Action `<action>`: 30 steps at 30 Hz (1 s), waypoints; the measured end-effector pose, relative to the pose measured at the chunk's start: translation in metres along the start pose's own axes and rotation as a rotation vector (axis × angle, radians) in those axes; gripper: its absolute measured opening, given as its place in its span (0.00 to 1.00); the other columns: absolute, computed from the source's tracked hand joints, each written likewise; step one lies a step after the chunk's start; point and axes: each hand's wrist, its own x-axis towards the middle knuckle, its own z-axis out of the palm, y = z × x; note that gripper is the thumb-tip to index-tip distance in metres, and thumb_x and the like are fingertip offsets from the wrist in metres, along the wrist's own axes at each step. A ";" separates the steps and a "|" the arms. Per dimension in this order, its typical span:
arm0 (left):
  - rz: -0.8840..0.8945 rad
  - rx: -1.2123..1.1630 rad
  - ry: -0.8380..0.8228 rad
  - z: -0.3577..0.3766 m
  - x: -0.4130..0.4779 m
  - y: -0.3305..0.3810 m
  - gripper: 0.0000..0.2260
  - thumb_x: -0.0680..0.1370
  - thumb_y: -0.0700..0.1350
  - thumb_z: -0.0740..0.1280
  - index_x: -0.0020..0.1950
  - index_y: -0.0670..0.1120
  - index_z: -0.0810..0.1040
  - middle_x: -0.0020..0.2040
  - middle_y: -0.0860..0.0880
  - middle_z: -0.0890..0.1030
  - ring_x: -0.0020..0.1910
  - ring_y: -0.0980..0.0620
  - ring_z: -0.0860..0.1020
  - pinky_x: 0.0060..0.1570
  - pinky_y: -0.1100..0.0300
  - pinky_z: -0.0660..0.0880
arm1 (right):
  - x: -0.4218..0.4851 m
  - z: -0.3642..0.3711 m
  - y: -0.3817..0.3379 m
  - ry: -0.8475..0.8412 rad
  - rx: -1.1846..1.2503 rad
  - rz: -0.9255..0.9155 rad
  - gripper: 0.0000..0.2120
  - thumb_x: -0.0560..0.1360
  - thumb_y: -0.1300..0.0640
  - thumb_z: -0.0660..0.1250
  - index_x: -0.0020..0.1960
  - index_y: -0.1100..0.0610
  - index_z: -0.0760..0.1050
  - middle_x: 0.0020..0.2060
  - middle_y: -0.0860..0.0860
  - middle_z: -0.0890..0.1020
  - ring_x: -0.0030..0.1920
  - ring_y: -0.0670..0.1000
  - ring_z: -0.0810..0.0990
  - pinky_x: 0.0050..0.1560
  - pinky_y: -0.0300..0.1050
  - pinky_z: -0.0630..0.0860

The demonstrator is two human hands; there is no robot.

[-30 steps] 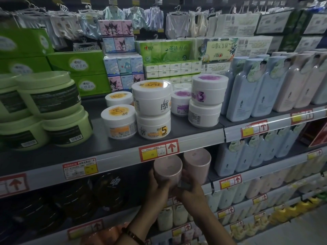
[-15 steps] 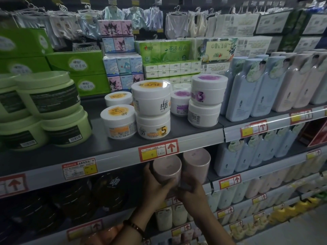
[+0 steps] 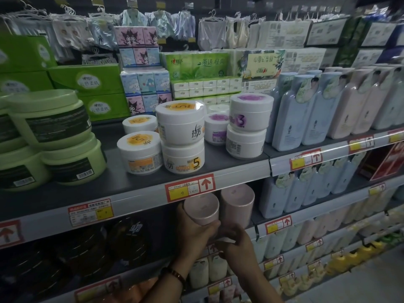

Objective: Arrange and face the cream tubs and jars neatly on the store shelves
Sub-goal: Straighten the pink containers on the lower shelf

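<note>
Two pale pink jars stand side by side on the second shelf, under the upper shelf's edge. My left hand [image 3: 192,230] grips the left pink jar [image 3: 202,209] around its body. My right hand [image 3: 235,241] has its fingers curled at the base of the right pink jar [image 3: 237,204], pinching a white label or tag there. On the upper shelf [image 3: 140,197] stand white cream tubs with orange lids [image 3: 181,136], white tubs with purple lids [image 3: 249,125], and green tubs [image 3: 50,119] stacked at the left.
Blue and pink bottles [image 3: 306,110] fill the upper shelf to the right. Tissue packs [image 3: 201,68] sit behind the tubs. Dark jars [image 3: 126,237] stand left of my hands on the second shelf. Red and yellow price tags [image 3: 189,190] line the shelf edges. Lower shelves hold more bottles.
My left hand has slid further up and around the left pink jar. My right hand has shifted at the base of the right jar, its fingers now on the white label.
</note>
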 end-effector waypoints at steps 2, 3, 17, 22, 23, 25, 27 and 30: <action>0.010 -0.003 0.004 0.000 0.000 0.000 0.49 0.62 0.43 0.86 0.77 0.52 0.65 0.71 0.53 0.75 0.71 0.51 0.74 0.65 0.54 0.73 | -0.003 0.001 -0.003 0.007 -0.003 0.015 0.17 0.74 0.73 0.70 0.55 0.54 0.80 0.45 0.51 0.88 0.49 0.59 0.88 0.45 0.50 0.82; 0.016 -0.006 0.007 -0.001 -0.001 0.000 0.48 0.62 0.43 0.86 0.77 0.53 0.65 0.70 0.53 0.76 0.71 0.51 0.74 0.65 0.54 0.73 | -0.004 0.002 -0.004 0.009 -0.001 0.021 0.17 0.74 0.72 0.70 0.55 0.53 0.80 0.45 0.50 0.88 0.49 0.57 0.88 0.45 0.49 0.82; 0.048 -0.014 0.090 -0.007 0.000 -0.002 0.46 0.61 0.43 0.87 0.75 0.52 0.68 0.69 0.52 0.77 0.69 0.49 0.75 0.70 0.42 0.74 | -0.009 0.011 -0.012 -0.026 0.012 0.088 0.22 0.61 0.55 0.71 0.55 0.54 0.80 0.44 0.49 0.88 0.47 0.53 0.87 0.43 0.49 0.81; 0.024 -0.041 0.134 -0.012 0.001 -0.004 0.46 0.61 0.45 0.87 0.74 0.53 0.68 0.69 0.52 0.77 0.68 0.50 0.76 0.68 0.40 0.76 | -0.010 0.011 -0.016 -0.042 0.020 0.081 0.19 0.64 0.57 0.74 0.54 0.54 0.80 0.45 0.49 0.89 0.48 0.51 0.87 0.43 0.45 0.80; 0.020 -0.053 0.140 -0.013 0.001 -0.005 0.46 0.61 0.45 0.87 0.74 0.53 0.68 0.69 0.52 0.77 0.68 0.50 0.76 0.68 0.41 0.76 | -0.011 0.011 -0.018 -0.045 0.021 0.079 0.18 0.64 0.58 0.75 0.53 0.54 0.81 0.43 0.49 0.89 0.47 0.51 0.87 0.43 0.46 0.80; 0.021 -0.075 0.149 -0.015 0.002 -0.007 0.46 0.61 0.45 0.87 0.74 0.52 0.69 0.69 0.52 0.77 0.67 0.50 0.77 0.67 0.43 0.76 | -0.011 0.012 -0.019 -0.053 0.024 0.068 0.19 0.61 0.56 0.74 0.52 0.54 0.81 0.41 0.47 0.89 0.46 0.50 0.87 0.43 0.47 0.81; 0.022 -0.093 0.162 -0.016 0.003 -0.008 0.44 0.61 0.43 0.87 0.73 0.51 0.70 0.68 0.52 0.78 0.66 0.50 0.77 0.65 0.47 0.77 | -0.011 0.013 -0.020 -0.064 0.034 0.067 0.19 0.60 0.55 0.74 0.52 0.54 0.81 0.41 0.46 0.89 0.45 0.49 0.88 0.41 0.46 0.80; -0.001 -0.134 0.174 -0.017 0.004 -0.008 0.44 0.61 0.43 0.87 0.73 0.50 0.71 0.67 0.52 0.79 0.66 0.50 0.78 0.61 0.52 0.76 | -0.011 0.013 -0.021 -0.103 0.044 0.054 0.19 0.65 0.55 0.77 0.55 0.56 0.83 0.46 0.49 0.90 0.49 0.51 0.89 0.42 0.42 0.80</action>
